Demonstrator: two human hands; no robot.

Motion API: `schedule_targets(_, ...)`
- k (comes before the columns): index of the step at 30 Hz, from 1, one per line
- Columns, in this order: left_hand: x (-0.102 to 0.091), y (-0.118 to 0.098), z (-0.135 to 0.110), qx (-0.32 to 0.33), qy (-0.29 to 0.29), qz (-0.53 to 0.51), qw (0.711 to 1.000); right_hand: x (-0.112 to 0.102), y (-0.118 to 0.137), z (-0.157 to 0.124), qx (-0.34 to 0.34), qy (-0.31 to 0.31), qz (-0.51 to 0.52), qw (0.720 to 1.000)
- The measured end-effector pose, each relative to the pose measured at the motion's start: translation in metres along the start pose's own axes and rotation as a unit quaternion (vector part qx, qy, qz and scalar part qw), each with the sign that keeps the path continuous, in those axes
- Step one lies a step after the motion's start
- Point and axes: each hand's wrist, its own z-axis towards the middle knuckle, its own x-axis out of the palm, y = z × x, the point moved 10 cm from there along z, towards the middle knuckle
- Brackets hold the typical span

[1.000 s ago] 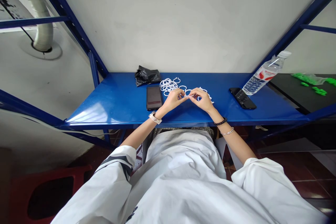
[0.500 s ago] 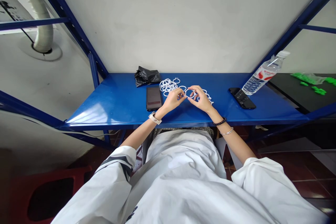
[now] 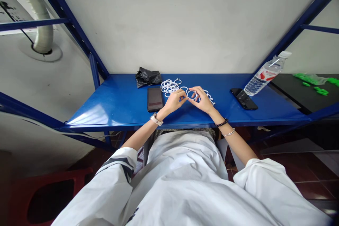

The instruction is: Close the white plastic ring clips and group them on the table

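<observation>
Head view is showing a thin, round, white, plastic-looking ring point(image 3: 188, 93) between the two hands, over the shiny blue bench point(image 3: 124, 104). Its round middle is now showing, while a second ago it was looking flat and thin. That seems to mean the person is working on this one ring. The right hand point(image 3: 203, 101) is spreading its fingers wider than before, curving them around the ring and holding its rim. The left hand point(image 3: 175, 101) is pinching its fingers close together at the ring's left edge; how tightly is hard to tell. The ring is looking bright and slim, but tiny marks are too small to see. Behind the left hand, a tangled heap of white rings point(image 3: 169, 86) is lying near a crumpled black plastic bag point(image 3: 148, 77).
</observation>
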Motion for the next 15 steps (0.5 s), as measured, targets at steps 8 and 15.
schedule_targets(8,-0.0029,0.0002,-0.0009,-0.002,-0.021,0.004,1.0,0.0002,-0.0012,-0.0006,0.001,-0.001,-0.006,1.0)
schedule_targets(15,-0.0029,0.0033,-0.0011,-0.011,-0.023,0.001,1.0,-0.0004,-0.0006,-0.0006,0.0,-0.003,0.0,1.0)
